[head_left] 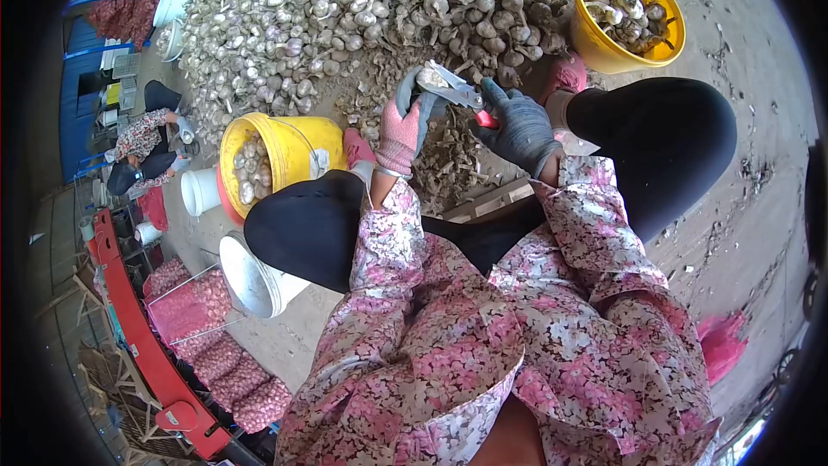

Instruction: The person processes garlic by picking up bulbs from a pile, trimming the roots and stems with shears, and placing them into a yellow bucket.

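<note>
My left hand (402,128), in a pink and grey glove, is closed around a garlic bulb (430,78) in front of my lap. In my right hand (523,128), gloved in dark grey, is a pair of pruning shears (463,95) with a red handle. Their metal blades reach left, right at the bulb. Below both hands, dry garlic trimmings (453,164) cover the ground between my legs. A large heap of garlic bulbs (345,13) spreads just beyond my hands.
A yellow bucket (297,151) holding garlic bulbs tilts by my left knee. Another yellow bucket (582,30) with garlic and scraps stands at the right. White buckets (246,276) and filled mesh sacks (228,367) lie left. A person (147,142) sits farther off.
</note>
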Demonstrator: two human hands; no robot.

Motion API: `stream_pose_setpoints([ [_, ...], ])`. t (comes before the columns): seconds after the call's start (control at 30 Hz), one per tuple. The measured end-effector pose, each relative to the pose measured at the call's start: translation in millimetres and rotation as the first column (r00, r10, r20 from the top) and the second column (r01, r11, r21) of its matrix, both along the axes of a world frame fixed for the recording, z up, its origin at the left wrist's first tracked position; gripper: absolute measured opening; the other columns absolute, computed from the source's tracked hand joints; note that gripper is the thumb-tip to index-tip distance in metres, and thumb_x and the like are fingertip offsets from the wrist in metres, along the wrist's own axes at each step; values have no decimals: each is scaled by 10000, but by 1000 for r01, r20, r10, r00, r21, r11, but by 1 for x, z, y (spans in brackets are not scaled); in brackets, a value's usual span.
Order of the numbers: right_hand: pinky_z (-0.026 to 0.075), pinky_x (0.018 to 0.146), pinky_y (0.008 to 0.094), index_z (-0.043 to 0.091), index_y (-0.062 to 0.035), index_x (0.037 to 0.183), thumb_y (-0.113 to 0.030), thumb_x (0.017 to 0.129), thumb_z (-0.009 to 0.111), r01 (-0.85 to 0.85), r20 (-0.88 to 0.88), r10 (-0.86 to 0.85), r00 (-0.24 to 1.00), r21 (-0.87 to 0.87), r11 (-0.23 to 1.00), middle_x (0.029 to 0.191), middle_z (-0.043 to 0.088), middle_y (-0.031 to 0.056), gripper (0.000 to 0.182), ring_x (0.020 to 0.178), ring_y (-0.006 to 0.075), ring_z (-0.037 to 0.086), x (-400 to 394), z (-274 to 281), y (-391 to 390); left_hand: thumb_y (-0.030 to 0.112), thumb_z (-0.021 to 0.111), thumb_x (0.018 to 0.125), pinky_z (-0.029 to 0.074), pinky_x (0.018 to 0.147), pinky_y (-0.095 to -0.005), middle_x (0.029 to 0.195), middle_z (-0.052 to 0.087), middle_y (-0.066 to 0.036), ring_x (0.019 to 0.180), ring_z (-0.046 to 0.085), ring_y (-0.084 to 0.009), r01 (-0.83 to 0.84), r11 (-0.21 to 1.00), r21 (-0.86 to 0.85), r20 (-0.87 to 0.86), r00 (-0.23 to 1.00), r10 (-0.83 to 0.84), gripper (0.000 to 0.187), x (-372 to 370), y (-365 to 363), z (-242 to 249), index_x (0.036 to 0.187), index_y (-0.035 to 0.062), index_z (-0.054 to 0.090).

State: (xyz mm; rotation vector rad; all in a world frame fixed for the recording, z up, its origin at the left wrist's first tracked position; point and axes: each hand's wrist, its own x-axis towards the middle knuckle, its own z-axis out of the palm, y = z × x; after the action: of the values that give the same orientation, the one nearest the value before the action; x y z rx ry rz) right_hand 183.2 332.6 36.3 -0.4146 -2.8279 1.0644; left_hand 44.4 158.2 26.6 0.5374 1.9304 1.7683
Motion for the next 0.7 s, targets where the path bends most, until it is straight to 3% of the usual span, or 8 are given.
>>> stream_pose_setpoints([
  [0.17,477,715,462,524,-81,1115,-252,766,648,-10,78,17,997,-94,995,848,623,189,408,808,382,606,11,4,-13,161,558,917,546,697,-280,1057,611,-79,826,638,-153,43,998,-44,-13,999,-44,412,25,0,34,1283,-3,464],
  [0.3,476,718,468,549,-73,990,-233,766,599,11,150,5,989,-108,994,801,632,203,280,806,379,615,7,-24,-21,177,567,914,537,679,-272,1029,618,-67,780,629,-137,25,999,-31,53,998,-23,371,27,1,14,1237,7,500],
  [0.43,476,730,459,597,-42,884,-231,791,581,77,161,-50,986,-170,982,822,639,209,211,835,384,612,-13,-34,-23,193,585,902,513,683,-274,957,629,-56,770,612,-130,-94,990,107,323,945,55,265,28,24,7,1116,37,559],
  [0.5,479,702,438,599,-36,925,-281,817,599,126,57,-112,992,-427,895,811,632,206,268,780,355,627,-19,-43,-36,224,599,897,509,723,-286,940,631,-56,811,608,-146,-251,921,298,533,844,58,235,17,25,-2,1059,55,579],
  [0.53,481,676,402,586,-25,1007,-331,831,624,102,14,-118,993,-611,785,821,640,185,355,726,284,634,-22,-49,-43,222,582,908,505,784,-298,924,627,-40,852,602,-161,-279,909,310,610,792,35,182,6,23,-11,1007,69,588],
  [0.57,481,676,402,586,-25,1007,-331,831,624,102,21,-112,993,-610,786,821,640,185,355,726,284,634,-23,-55,-45,222,582,908,505,784,-298,924,627,-40,852,602,-161,-286,907,308,616,787,39,182,-6,23,-20,1007,69,588],
  [0.63,481,667,363,548,-9,1102,-324,831,643,353,283,-228,932,-854,382,823,633,135,426,713,212,614,-23,-41,-45,124,597,881,524,744,-277,979,644,-46,876,620,-166,-468,693,548,735,665,-133,179,-21,28,-17,1053,75,600],
  [0.7,477,681,344,508,9,1161,-330,835,645,459,426,-173,888,-810,365,829,614,105,490,738,183,589,-23,-44,-35,101,565,891,516,793,-308,1015,642,-46,913,614,-186,-501,640,583,754,626,-196,171,-28,27,-15,1053,71,608],
])
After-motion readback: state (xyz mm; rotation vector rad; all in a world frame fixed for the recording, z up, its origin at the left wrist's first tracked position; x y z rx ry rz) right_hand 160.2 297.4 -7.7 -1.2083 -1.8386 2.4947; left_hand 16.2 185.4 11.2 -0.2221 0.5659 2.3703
